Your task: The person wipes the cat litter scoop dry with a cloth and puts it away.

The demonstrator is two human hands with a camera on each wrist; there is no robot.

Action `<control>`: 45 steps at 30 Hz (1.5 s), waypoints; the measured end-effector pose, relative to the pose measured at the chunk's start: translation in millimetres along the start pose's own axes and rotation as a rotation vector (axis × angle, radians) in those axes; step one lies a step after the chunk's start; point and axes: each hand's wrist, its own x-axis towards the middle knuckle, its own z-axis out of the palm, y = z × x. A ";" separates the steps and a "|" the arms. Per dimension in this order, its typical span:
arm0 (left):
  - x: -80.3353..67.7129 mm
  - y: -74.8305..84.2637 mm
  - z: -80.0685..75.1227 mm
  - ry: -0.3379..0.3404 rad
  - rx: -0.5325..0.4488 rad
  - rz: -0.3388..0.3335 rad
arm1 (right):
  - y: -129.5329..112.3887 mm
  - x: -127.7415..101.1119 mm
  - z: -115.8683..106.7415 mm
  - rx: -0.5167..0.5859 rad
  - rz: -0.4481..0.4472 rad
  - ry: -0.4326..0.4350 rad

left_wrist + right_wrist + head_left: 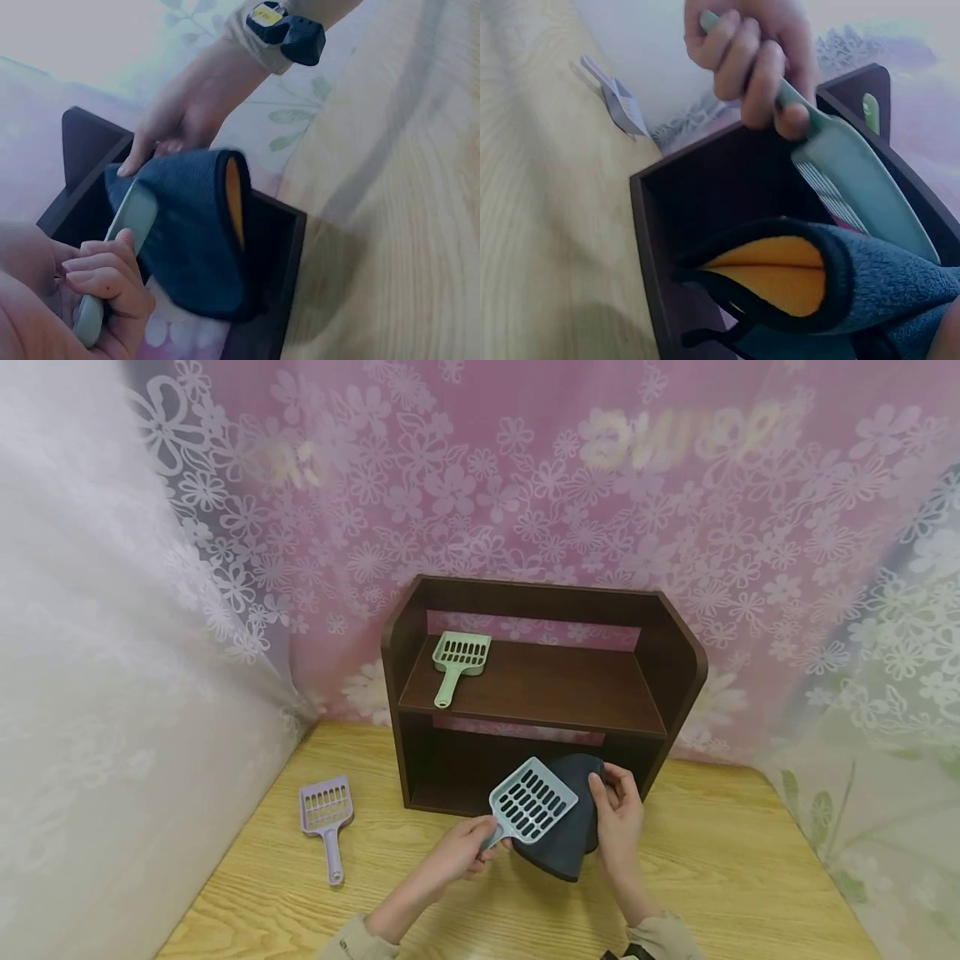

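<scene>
My left hand [471, 846] grips the handle of a pale blue slotted scoop [532, 800], its head lying against a dark blue cloth mitt [570, 852] with an orange lining [776, 274]. My right hand [617, 810] holds the mitt's right edge. Both are just in front of the lower opening of a dark brown wooden shelf [678, 652]. In the left wrist view the left hand's fingers [105, 274] curl round the scoop handle [90, 319] beside the mitt [187, 240]. The right wrist view shows that hand [754, 52] on the scoop [855, 172] above the mitt.
A green scoop [457, 662] lies on the shelf's upper board at the left. A purple scoop [327, 820] lies on the wooden table [750, 877] to the left of the shelf. Flowered curtains [570, 485] close off the back and sides.
</scene>
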 end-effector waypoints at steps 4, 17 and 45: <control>-4.7 5.8 -9.2 -0.013 0.024 0.022 | -5.7 2.8 -7.9 -0.072 0.029 -0.025; -8.3 51.1 -20.6 -0.003 0.081 0.100 | -13.9 -2.3 -20.6 -0.181 -0.016 -0.107; 66.5 132.9 -18.5 0.189 -0.149 0.152 | -14.3 -8.1 -27.4 -0.190 -0.035 -0.137</control>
